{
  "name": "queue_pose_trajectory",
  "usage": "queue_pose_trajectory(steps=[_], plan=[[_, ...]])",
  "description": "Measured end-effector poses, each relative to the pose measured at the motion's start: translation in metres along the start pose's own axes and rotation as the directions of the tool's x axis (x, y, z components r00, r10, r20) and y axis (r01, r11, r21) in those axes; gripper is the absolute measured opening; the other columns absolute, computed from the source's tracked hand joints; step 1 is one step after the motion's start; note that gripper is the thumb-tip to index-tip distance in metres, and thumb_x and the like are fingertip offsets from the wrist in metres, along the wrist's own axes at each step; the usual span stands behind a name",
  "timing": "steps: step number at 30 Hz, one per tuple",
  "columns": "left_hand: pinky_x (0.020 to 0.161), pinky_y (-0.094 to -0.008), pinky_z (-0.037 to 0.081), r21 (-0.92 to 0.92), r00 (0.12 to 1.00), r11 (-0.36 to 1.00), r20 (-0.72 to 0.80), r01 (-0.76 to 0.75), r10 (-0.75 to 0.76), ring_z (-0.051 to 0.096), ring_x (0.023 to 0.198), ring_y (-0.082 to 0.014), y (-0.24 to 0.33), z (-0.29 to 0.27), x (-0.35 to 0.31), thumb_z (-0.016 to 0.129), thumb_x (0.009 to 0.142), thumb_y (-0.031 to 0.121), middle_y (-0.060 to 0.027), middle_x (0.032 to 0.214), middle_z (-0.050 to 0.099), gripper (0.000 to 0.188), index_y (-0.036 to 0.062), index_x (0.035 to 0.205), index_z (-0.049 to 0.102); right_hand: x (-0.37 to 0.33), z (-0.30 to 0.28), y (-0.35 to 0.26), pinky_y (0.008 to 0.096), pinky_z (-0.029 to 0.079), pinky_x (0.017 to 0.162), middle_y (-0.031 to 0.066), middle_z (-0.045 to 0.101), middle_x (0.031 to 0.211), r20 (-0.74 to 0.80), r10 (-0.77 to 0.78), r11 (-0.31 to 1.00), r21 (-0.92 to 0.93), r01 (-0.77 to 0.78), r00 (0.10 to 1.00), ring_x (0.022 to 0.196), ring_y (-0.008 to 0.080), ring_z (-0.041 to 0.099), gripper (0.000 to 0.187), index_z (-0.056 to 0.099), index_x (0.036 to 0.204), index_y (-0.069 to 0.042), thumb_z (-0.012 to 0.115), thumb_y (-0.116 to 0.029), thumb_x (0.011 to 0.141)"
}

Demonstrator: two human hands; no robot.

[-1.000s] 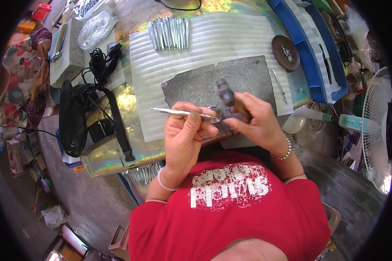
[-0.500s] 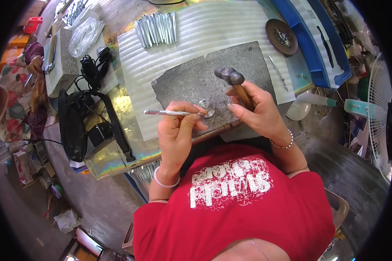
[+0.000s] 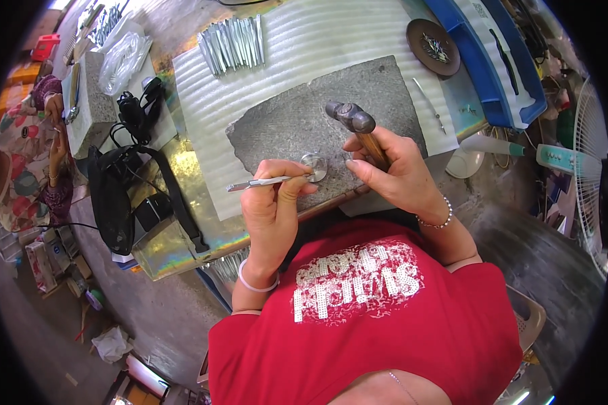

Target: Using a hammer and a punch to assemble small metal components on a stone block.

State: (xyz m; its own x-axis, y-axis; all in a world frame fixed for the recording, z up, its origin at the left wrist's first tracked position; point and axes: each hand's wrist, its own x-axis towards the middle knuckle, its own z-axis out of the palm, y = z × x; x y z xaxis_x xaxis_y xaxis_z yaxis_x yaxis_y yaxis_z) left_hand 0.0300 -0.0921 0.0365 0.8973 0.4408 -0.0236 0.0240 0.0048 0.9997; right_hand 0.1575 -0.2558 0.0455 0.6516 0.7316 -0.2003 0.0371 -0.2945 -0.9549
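Observation:
My left hand is closed in a pinch on a slim silver metal strip, which sticks out to the left past my fingers. Its right end reaches a small round metal disc lying on a grey stone slab; whether the two touch I cannot make out. Beside the disc on the right, my right hand is wrapped round the wooden handle of a hammer. The hammer's dark steel head is raised over the slab.
Bundled silver strips lie on white foam sheeting. A brown dish holds small metal bits, near a thin tool and a blue tray. A black bag and a fan flank the table. Another person's hands are at far left.
The strip's left end has tipped slightly toward me, while its right end stays by the disc. The whole view has shifted a little; both hands keep their grips.

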Motion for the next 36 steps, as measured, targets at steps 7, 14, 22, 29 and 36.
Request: queue_pose_trajectory(steps=[7, 14, 22, 29, 36], plan=[[0.068, -0.0231, 0.053, 0.035, 1.000, 0.999, 0.025, -0.005, 0.004, 0.062, 0.073, -0.0135, 0.0018, -0.0016, 0.0021, 0.051, 0.091, -0.001, -0.0113, 0.096, 0.057, 0.005, -0.0031, 0.095, 0.053, -0.0004, 0.0014, 0.0013, 0.0224, 0.051, 0.064, 0.0036, 0.060, 0.087, -0.002, 0.021, 0.998, 0.062, -0.021, 1.000, 0.081, 0.0076, 0.058, 0.029, 0.054, 0.109, 0.002, 0.064, -0.003, 0.082], [0.064, -0.0225, 0.051, 0.032, 1.000, 0.999, 0.012, -0.006, 0.005, 0.063, 0.070, -0.0137, 0.0035, -0.0013, 0.0046, 0.050, 0.091, -0.001, -0.0099, 0.091, 0.057, 0.008, -0.0062, 0.091, 0.056, 0.0003, 0.0017, 0.0034, 0.0217, 0.051, 0.060, 0.0024, 0.060, 0.083, -0.010, -0.029, 1.000, 0.009, 0.029, 1.000, 0.077, 0.0064, 0.057, 0.028, 0.054, 0.108, 0.002, 0.064, -0.003, 0.082], [0.064, -0.0218, 0.051, -0.026, 1.000, 0.999, 0.001, 0.019, -0.019, 0.063, 0.071, -0.0133, 0.0027, -0.0021, 0.0046, 0.051, 0.091, -0.001, -0.0092, 0.091, 0.057, 0.007, -0.0054, 0.091, 0.056, 0.0003, 0.0024, 0.0006, 0.0215, 0.050, 0.062, 0.0022, 0.060, 0.082, -0.015, 0.000, 1.000, 0.005, 0.000, 1.000, 0.075, 0.0060, 0.056, 0.027, 0.055, 0.106, 0.002, 0.065, -0.003, 0.081], [0.064, -0.0219, 0.051, -0.010, 1.000, 1.000, -0.003, -0.006, 0.006, 0.062, 0.072, -0.0137, 0.0014, -0.0014, 0.0036, 0.052, 0.090, -0.002, -0.0091, 0.091, 0.057, 0.005, -0.0055, 0.090, 0.056, 0.0002, 0.0033, 0.0005, 0.0215, 0.050, 0.062, 0.0023, 0.060, 0.081, -0.026, -0.022, 1.000, -0.011, 0.022, 0.999, 0.075, 0.0060, 0.056, 0.027, 0.055, 0.106, 0.002, 0.065, -0.003, 0.081], [0.061, -0.0228, 0.049, 0.082, 0.999, 0.995, -0.022, -0.048, 0.050, 0.063, 0.070, -0.0152, 0.0025, 0.0020, 0.0033, 0.053, 0.088, -0.004, -0.0095, 0.086, 0.058, 0.004, -0.0046, 0.088, 0.057, 0.0017, 0.0091, 0.0047, 0.0262, 0.045, 0.056, 0.0071, 0.057, 0.065, -0.139, -0.154, 0.988, -0.026, 0.152, 0.978, 0.057, 0.0124, 0.056, 0.021, 0.057, 0.095, 0.001, 0.065, -0.010, 0.079]])
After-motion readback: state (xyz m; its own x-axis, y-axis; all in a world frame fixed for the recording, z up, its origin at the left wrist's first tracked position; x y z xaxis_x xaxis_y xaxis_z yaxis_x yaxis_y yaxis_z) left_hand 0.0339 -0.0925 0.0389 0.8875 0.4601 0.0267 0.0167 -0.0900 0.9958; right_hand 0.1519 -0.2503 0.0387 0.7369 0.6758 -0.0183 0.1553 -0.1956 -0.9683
